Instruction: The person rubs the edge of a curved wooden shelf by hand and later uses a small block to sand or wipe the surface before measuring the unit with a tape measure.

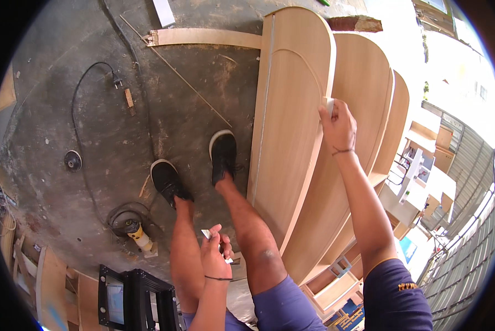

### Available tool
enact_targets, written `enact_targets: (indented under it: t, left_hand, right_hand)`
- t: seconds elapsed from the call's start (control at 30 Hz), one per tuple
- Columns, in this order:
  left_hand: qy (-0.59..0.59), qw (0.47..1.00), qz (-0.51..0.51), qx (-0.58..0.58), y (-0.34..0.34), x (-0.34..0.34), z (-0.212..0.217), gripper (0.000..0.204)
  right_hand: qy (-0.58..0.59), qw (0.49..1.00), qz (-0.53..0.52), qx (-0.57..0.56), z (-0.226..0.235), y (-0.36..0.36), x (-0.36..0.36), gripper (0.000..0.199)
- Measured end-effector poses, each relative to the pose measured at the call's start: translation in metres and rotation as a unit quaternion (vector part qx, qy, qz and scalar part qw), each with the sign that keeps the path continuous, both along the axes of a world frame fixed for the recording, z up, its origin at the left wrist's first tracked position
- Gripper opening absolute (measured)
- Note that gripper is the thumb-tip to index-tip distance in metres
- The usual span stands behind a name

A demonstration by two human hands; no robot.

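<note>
My right hand [338, 127] is closed in a pinch around a small white piece [329, 105] at the edge of a light wood-coloured panel [294, 110] with a rounded top end. From beside that hand a thin pale strip [305, 60] curves over the panel's face. Low in the view, in front of my legs, my left hand [217, 254] has its fingers curled round a small object [206, 233] with a pale, pointed end. Most of that object is hidden in the fingers, so its kind is unclear.
More rounded panels [363, 83] stand behind the first. A long wooden strip [203, 37] and thin stick [189, 83] lie on the concrete floor. A yellow corded power tool [140, 235], plug [116, 83] and black disc [72, 160] are at left. A black frame [131, 298] stands below.
</note>
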State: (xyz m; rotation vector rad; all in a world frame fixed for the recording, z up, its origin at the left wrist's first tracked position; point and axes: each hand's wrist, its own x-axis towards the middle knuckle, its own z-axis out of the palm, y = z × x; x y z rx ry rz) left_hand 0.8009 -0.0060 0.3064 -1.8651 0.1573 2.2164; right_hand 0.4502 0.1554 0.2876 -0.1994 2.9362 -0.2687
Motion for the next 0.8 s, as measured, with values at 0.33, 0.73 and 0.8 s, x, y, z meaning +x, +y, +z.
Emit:
enact_targets:
  t: [0.33,0.73,0.8]
  left_hand:
    - [-0.019,1.0,0.008,-0.007,0.06,0.071,-0.015,0.023]
    - [0.012,0.993,0.021,-0.115,0.078,0.128,0.025,0.025]
    - [-0.004,0.993,0.037,-0.115,0.086,0.155,0.023,0.025]
  right_hand:
    - [0.083,0.987,0.093,0.099,-0.018,0.013,-0.002,0.043]
    - [0.103,0.988,0.098,0.061,-0.022,0.053,0.083,0.042]
    - [0.098,0.989,0.094,0.057,-0.017,0.061,0.106,0.041]
